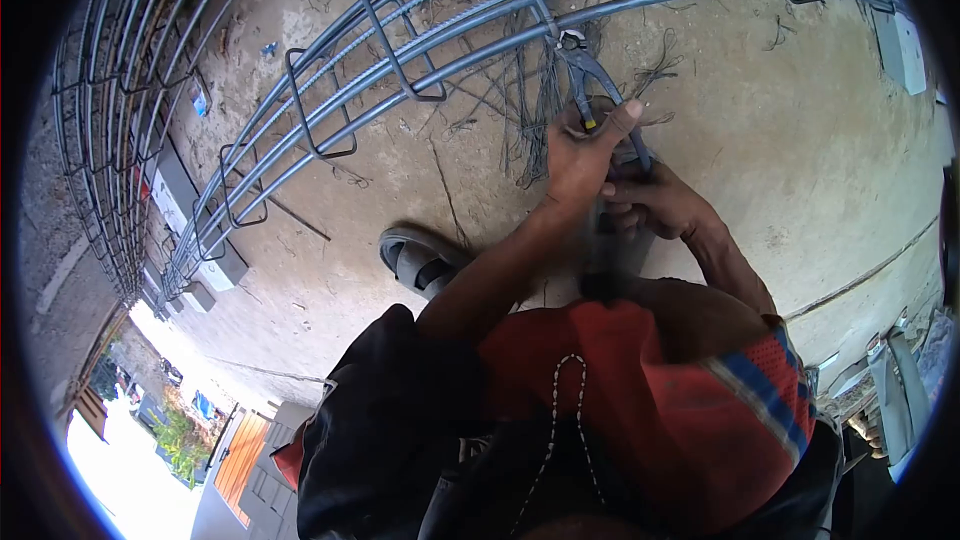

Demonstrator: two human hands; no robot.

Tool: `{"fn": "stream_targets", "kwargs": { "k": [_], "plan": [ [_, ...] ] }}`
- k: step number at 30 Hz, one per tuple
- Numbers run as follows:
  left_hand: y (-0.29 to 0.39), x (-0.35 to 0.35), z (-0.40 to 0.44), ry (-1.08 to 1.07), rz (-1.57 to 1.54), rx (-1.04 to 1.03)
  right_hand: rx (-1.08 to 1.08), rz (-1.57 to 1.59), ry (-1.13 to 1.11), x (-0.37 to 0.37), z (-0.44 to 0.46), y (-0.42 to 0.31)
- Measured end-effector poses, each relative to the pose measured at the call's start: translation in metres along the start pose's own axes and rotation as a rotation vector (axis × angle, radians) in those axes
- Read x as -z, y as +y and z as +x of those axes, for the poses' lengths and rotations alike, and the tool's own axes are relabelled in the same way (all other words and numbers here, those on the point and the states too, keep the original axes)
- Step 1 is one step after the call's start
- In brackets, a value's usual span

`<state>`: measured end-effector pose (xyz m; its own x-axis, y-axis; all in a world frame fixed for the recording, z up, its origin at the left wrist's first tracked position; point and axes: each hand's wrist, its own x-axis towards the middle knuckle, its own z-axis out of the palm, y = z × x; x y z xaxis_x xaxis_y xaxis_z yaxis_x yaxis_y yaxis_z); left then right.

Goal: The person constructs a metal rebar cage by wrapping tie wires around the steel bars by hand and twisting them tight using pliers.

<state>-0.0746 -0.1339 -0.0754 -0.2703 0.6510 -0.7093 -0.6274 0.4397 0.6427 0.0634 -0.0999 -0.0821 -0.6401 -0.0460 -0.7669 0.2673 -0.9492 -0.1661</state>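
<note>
Steel pincers (580, 65) with a yellow mark on one handle have their jaws at the near bar of a rebar cage (470, 35), close to a square stirrup. My left hand (578, 162) is closed around the handles, its thumb stretched out. Just below and to the right, my right hand (655, 202) has its fingers curled in near the end of the other handle. Whatever those fingers hold is hidden. Under the cage, a bundle of thin tie wire (535, 105) lies on the concrete floor.
A second rebar cage (115, 90) runs along the left side. My sandalled foot (425, 258) stands on the floor below the near cage. Loose wire scraps (655, 70) and a short rod (300, 221) lie about. White blocks (903, 52) stand near the cage's ends.
</note>
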Motion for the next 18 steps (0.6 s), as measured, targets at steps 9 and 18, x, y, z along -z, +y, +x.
{"fn": "stream_targets", "kwargs": {
  "k": [9,18],
  "plan": [
    [0.016,0.002,-0.02,-0.33,0.727,-0.308,0.303,-0.321,0.241,0.022,-0.052,-0.005],
    [0.141,0.044,0.035,-0.093,1.323,-1.041,0.681,-0.948,0.883,0.049,-0.034,-0.034]
  ]
}}
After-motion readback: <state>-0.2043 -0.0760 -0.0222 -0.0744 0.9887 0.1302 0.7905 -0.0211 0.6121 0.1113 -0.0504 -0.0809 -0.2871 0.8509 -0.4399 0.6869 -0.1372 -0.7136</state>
